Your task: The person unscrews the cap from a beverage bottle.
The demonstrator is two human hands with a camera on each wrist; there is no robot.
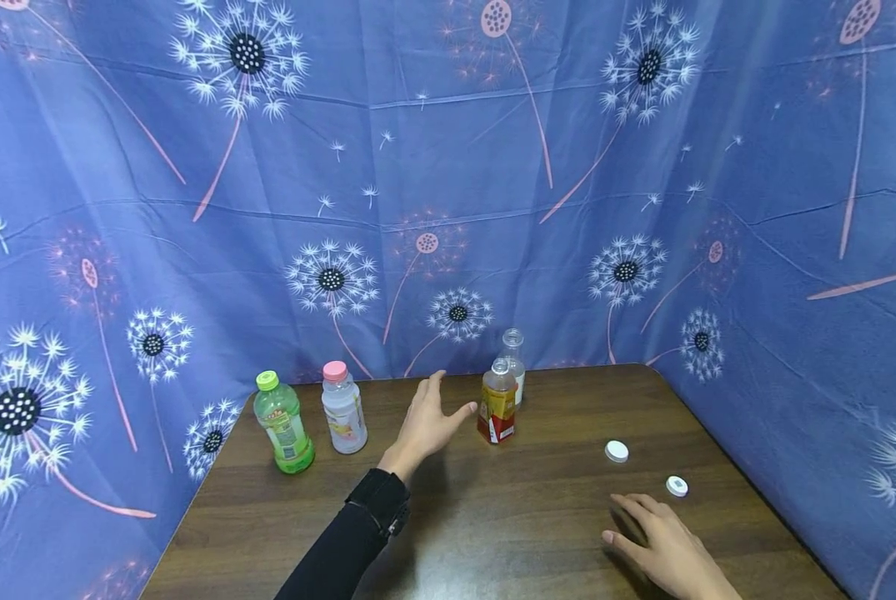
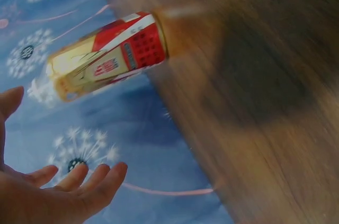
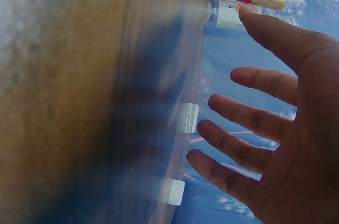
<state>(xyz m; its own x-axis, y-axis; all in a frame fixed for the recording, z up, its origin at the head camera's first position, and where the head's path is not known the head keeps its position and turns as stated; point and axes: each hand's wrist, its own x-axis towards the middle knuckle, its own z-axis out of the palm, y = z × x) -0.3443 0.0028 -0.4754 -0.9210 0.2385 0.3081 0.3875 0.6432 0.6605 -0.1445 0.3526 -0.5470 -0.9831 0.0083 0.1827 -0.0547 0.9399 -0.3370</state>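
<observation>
My left hand [image 1: 427, 423] reaches over the table, fingers spread, thumb toward a bottle with a red and yellow label [image 1: 498, 402]. That bottle stands uncapped; in the left wrist view a gap shows between it and my fingers [image 2: 108, 184]. Close behind it is a clear uncapped bottle [image 1: 513, 350] with a white label. Over the table's right part, my right hand [image 1: 665, 542] holds nothing, its fingers loosely extended. Two white caps lie on the table just beyond it: a farther cap [image 1: 616, 451] and a nearer cap [image 1: 676, 486].
On the left stand a green bottle [image 1: 286, 429] with a light green cap and a whitish bottle [image 1: 344, 412] with a pink cap. The brown wooden table [image 1: 523, 517] meets a blue dandelion-patterned cloth [image 1: 448, 167] behind and at both sides.
</observation>
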